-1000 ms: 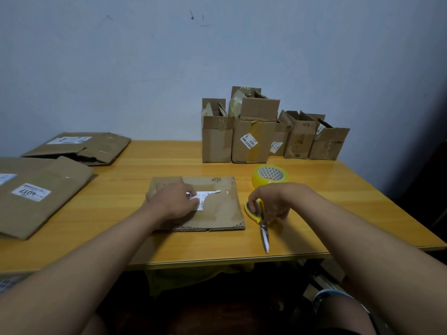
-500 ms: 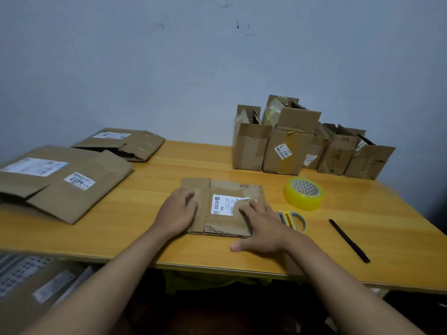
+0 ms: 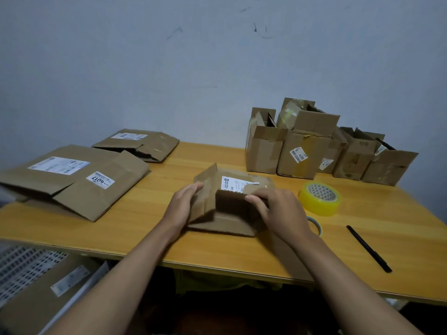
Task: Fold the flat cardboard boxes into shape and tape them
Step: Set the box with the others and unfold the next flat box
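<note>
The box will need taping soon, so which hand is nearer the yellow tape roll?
Right. The right hand grips the small box on the side facing the yellow tape roll; the left hand holds the box's far side, with the box between.

A wooden worktop is carrying everything in front of me. The small box I am opening up is sitting on it near the front edge, its labelled panel facing up. To my left two flattened boxes are lying on it: a large one with white labels and a smaller one farther back. Along the wall at the right a row of folded boxes is standing upright, side by side. A roll of yellow tape is lying just right of my box, and a black pen is lying nearer the front right.
</note>
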